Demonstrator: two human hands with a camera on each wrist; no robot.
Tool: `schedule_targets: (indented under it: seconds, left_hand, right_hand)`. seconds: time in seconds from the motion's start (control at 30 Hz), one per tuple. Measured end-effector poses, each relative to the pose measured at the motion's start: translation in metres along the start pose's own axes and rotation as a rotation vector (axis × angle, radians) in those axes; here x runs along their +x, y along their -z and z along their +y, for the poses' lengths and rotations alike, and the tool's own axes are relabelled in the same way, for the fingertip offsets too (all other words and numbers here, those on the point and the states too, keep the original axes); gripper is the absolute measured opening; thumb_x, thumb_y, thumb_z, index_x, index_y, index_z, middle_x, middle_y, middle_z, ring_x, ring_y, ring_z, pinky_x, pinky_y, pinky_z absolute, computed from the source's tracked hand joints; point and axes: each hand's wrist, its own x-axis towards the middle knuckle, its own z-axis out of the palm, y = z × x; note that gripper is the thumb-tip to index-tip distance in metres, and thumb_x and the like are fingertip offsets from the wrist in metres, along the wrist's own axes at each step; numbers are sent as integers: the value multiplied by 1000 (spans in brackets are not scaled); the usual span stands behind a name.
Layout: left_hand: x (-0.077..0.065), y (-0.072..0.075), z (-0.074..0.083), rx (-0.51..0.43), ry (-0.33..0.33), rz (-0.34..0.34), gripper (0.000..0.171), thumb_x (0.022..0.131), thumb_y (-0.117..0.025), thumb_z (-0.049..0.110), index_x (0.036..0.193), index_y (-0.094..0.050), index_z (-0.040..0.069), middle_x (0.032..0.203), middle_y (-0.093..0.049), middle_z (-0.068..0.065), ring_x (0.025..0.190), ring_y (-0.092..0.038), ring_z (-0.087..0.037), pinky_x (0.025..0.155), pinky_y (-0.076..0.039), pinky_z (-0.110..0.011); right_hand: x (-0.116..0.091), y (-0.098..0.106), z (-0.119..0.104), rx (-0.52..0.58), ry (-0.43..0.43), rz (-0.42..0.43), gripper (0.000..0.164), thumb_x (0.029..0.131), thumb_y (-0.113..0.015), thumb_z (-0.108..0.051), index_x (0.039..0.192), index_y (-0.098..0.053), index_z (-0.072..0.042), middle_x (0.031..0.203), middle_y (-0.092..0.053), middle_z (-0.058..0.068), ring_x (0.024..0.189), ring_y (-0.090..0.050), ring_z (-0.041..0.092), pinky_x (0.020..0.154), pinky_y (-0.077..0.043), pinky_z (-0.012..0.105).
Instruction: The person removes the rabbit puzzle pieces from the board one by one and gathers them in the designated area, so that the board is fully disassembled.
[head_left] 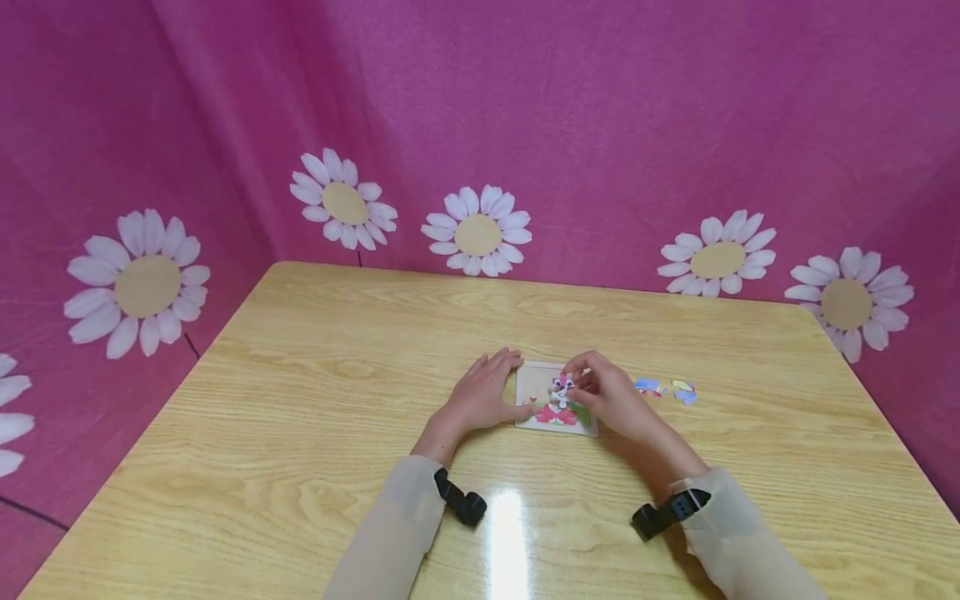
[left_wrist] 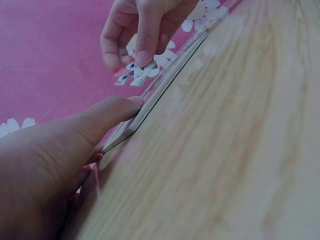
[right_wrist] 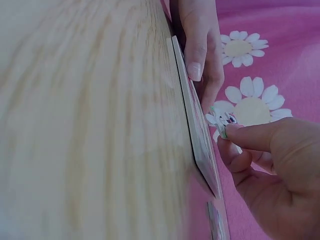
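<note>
A small puzzle board lies flat on the table, with a red and green picture along its near part. My left hand steadies its left side: the thumb rests on the board and the extended fingers lie by the far left corner. Between thumb and fingers, my right hand pinches a puzzle piece printed with a pink and white animal face. In the left wrist view the piece is tilted and held just above the board. The right wrist view shows the pinched piece from its other side.
Two loose puzzle pieces, a blue and pink one and a blue and yellow one, lie right of the board. The wooden table meets a pink curtain with white daisies at its back and sides.
</note>
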Motion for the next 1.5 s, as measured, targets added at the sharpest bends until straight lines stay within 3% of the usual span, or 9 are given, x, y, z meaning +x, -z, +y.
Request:
schedule_targets:
  seconds: [0.33, 0.87, 1.5]
  left_hand:
    - [1, 0, 0, 1, -7, 17, 84, 83, -70, 54, 150, -39, 15, 161, -32, 1, 154, -18, -16, 128, -11, -36]
    - [1, -1, -1, -1, -18, 20, 85, 82, -68, 56, 150, -38, 14, 160, -32, 0, 153, -19, -17, 128, -11, -37]
    - [2, -3, -2, -1, -22, 6, 87, 82, -68, 58, 151, -36, 14, 162, -29, 0, 154, -17, -16, 128, -10, -35]
  right_hand:
    - [-12, 12, 10, -11, 19, 33, 26, 88, -67, 3, 110, -56, -2, 96, -60, 12, 82, -59, 14, 69, -52, 18]
    - [-39, 38, 30, -6, 19, 80, 26, 87, -67, 5, 110, -55, 0, 97, -56, 13, 82, -61, 8, 59, -49, 18]
    - [-71, 59, 55, -91, 67, 174, 26, 83, -69, 11, 104, -58, 2, 96, -59, 10, 80, -56, -6, 67, -50, 9]
